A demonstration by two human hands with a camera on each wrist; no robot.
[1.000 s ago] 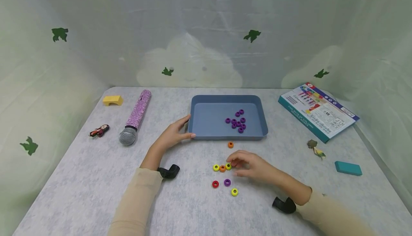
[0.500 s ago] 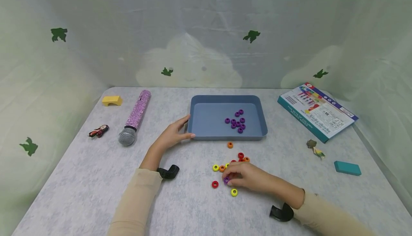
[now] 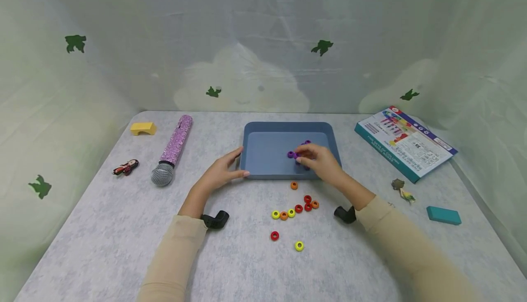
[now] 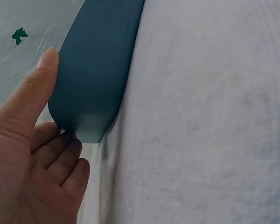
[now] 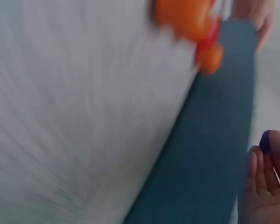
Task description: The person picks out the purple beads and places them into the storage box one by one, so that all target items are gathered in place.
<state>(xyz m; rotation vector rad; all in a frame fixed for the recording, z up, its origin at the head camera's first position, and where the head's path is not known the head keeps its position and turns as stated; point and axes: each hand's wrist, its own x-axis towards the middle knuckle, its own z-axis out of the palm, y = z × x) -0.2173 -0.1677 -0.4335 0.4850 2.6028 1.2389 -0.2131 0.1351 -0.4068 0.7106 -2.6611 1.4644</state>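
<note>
My right hand [image 3: 321,162] is over the right part of a blue-grey tray [image 3: 263,153]. Its thumb and fingertips pinch a purple bead [image 5: 265,142], plain in the right wrist view. Several more purple beads [image 3: 290,154] lie in the tray, partly hidden under that hand. My left hand [image 3: 220,171] holds the tray at its near left corner, thumb on the front wall and fingers along the left side. The left wrist view has the thumb against the tray wall and the other fingers bent by the corner.
Loose red beads [image 3: 274,236], yellow beads [image 3: 299,246] and orange beads [image 3: 294,186] lie before the tray. At left are a glittery microphone [image 3: 177,142], a yellow block [image 3: 143,128] and a small figurine [image 3: 126,168]. A flat box [image 3: 405,142], small toy [image 3: 403,191] and teal block [image 3: 443,215] lie right.
My right hand has taken the purple bead from among the loose ones and carried it up and away over the tray. My left hand has stayed at the tray corner.
</note>
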